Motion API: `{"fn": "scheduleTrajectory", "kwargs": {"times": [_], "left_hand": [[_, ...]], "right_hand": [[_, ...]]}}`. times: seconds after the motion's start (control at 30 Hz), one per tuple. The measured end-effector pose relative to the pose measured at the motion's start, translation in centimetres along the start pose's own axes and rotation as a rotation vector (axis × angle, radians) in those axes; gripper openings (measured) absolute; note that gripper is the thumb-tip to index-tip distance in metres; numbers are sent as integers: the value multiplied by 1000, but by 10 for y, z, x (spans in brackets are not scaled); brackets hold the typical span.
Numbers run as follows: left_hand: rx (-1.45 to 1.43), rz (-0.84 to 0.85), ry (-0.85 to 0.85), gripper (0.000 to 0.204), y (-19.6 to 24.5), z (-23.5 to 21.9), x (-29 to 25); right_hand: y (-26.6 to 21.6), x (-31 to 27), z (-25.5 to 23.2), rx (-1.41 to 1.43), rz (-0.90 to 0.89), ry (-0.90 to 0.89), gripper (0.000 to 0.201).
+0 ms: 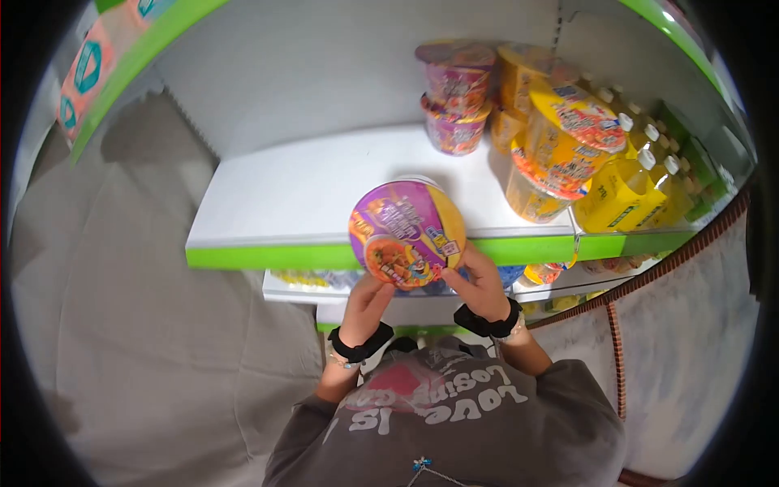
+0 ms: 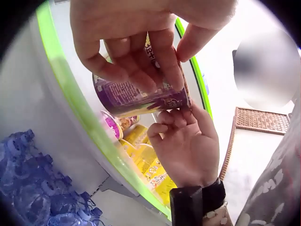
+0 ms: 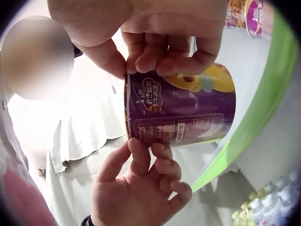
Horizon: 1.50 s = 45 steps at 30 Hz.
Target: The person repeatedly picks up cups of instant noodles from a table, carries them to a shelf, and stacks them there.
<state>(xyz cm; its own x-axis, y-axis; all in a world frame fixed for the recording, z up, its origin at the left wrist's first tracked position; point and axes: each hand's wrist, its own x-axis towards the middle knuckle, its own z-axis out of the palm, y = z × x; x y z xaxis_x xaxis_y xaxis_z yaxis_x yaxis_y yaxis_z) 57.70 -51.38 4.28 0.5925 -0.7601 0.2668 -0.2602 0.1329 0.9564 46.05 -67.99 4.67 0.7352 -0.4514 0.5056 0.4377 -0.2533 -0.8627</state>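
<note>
Both hands grip a purple and yellow instant noodle cup (image 1: 406, 231) in front of the shelf edge, its printed lid facing the head camera. On the lid's lower left, my left hand (image 1: 369, 307) has its thumb at the rim and its fingers curled along the cup's side in the left wrist view. My right hand (image 1: 481, 286) holds the lower right, its thumb on the lid edge. Seen from the right wrist, the purple side wall (image 3: 183, 108) lies between the two hands, fingertips pressed to it from both sides.
On the white shelf (image 1: 300, 178) with a green front edge stand stacked purple noodle cups (image 1: 456, 122), with yellow noodle cups (image 1: 560, 146) beside them. Yellow drink bottles (image 1: 629, 191) fill the right end. Grey cloth (image 1: 154, 284) hangs at left. A lower shelf (image 1: 288, 288) holds more goods.
</note>
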Motion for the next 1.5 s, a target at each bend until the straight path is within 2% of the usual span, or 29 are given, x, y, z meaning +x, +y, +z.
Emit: {"fn": "scheduleTrajectory", "kwargs": {"times": [0.07,0.1,0.13,0.2,0.23,0.27,0.33,0.47,0.53,0.67,0.73,0.87,1.0,1.07,1.13,1.2,1.27,1.5], "left_hand": [[3,122,-152,16,3,3,33],[3,140,-180,16,5,6,48],[-77,108,-224,16,10,9,62],[-243,5,-302,21,16,15,78],[-257,-44,-385,28,9,15,90],[-259,-44,-409,28,6,17,97],[-270,-147,-449,38,1,27,108],[-301,-150,-444,47,-4,36,113],[-304,-116,-395,49,-5,37,115],[-338,-143,-421,51,-9,31,119],[-314,-122,-476,52,-14,29,118],[-349,-51,-457,53,-16,35,109],[-323,-98,-437,48,-18,33,88],[-325,-116,-423,45,-20,30,70],[-297,-223,-437,41,-19,26,49],[-313,-222,-369,40,-20,24,24],[-237,-221,-265,39,-28,19,-7],[-193,-424,-9,29,-52,0,-150]], "right_hand": [[0,9,-7,44,8,102,7],[-2,14,-11,166,136,189,7],[-3,21,-13,293,260,275,7],[-4,31,-15,281,244,345,10],[0,36,-17,291,256,389,11],[4,39,-19,301,267,434,12],[14,45,-22,294,221,482,15],[20,49,-18,220,242,411,12],[21,47,-15,131,332,344,10],[27,47,-8,-34,245,347,9],[30,45,-6,-133,216,339,6],[29,41,-4,-310,120,277,5],[24,25,6,-269,182,237,4],[23,13,12,-147,255,224,5],[23,2,16,-161,238,165,5],[19,-10,23,-194,262,56,5],[22,-28,32,-69,336,-10,7],[35,-113,70,38,534,-459,14]]}}
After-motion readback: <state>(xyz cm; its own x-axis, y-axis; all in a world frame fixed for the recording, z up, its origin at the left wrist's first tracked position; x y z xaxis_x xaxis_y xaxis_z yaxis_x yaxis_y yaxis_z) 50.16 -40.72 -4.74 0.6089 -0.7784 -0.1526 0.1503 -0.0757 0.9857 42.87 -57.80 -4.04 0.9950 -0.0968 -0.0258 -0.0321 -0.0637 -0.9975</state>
